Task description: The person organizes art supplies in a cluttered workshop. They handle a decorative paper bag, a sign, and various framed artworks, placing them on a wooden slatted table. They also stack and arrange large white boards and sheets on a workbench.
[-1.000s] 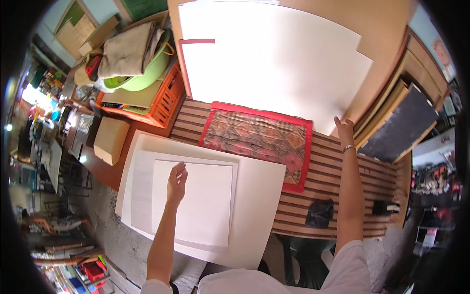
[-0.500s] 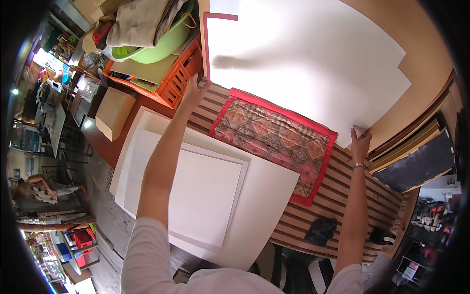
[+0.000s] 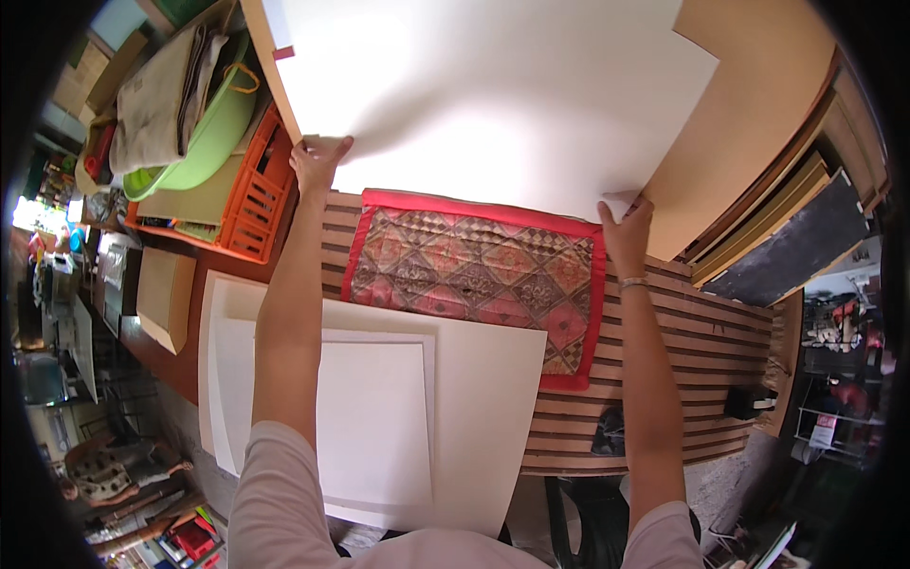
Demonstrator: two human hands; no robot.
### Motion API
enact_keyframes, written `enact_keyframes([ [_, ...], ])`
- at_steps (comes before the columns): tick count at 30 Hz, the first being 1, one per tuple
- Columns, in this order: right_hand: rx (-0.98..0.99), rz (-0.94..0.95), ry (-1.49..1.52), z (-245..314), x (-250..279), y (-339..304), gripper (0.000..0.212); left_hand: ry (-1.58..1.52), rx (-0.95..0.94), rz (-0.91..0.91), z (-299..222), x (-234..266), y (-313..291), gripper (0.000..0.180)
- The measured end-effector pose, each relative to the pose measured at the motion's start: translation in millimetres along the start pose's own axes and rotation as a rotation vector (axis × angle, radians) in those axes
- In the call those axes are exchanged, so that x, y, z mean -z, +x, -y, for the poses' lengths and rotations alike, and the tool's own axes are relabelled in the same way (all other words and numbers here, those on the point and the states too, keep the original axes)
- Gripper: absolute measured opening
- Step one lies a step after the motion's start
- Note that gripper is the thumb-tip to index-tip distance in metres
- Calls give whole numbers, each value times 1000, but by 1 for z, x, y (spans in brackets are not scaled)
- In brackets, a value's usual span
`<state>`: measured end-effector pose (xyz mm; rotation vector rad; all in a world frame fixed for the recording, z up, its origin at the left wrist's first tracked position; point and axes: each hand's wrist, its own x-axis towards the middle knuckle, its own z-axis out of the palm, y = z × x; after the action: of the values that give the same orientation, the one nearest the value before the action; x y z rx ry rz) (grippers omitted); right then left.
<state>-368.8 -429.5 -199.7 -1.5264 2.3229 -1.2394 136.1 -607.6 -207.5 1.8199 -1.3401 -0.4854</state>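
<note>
A large white sheet (image 3: 493, 104) lies over a brown board (image 3: 739, 104), and a soft shadow falls across it. At the sheet's near left corner is my left hand (image 3: 320, 166), thumb and fingers spread, touching the edge of sheet and board. My right hand (image 3: 629, 232), with a bracelet at the wrist, is at the near right corner, its thumb and fingers apart around the corner. Between my arms a quilted patchwork mat (image 3: 474, 270) with a red border lies on the slatted wooden table (image 3: 664, 351). A short red strip (image 3: 283, 53) shows beside the sheet's left edge.
Stacked white boards (image 3: 483, 379) lie at the near left, under my left forearm. An orange crate (image 3: 256, 204) holds a green basin (image 3: 213, 142) with folded cloth. Framed panels (image 3: 791, 242) lean at the right. A black chair (image 3: 588, 522) stands at the near edge.
The view has turned and shifted. The white sheet has slid left over the long red strip, leaving a small piece showing. My left thumb has spread away from my fingers.
</note>
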Motion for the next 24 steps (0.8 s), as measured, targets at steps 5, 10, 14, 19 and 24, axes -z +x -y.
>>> enact_keyframes([
  [5,-84,-101,-25,14,-18,-11,83,80,-98,14,-15,-3,-20,128],
  [10,-142,-201,-8,18,-19,-8,88,167,-67,101,-37,-12,-38,127],
  [14,-89,-274,-8,11,-3,5,86,188,-75,79,-54,-22,-51,119],
  [19,-97,-238,-231,30,17,4,82,145,-31,121,-58,-23,-58,113],
  [24,588,-458,-140,126,61,60,69,94,-124,19,-42,-15,-76,93],
])
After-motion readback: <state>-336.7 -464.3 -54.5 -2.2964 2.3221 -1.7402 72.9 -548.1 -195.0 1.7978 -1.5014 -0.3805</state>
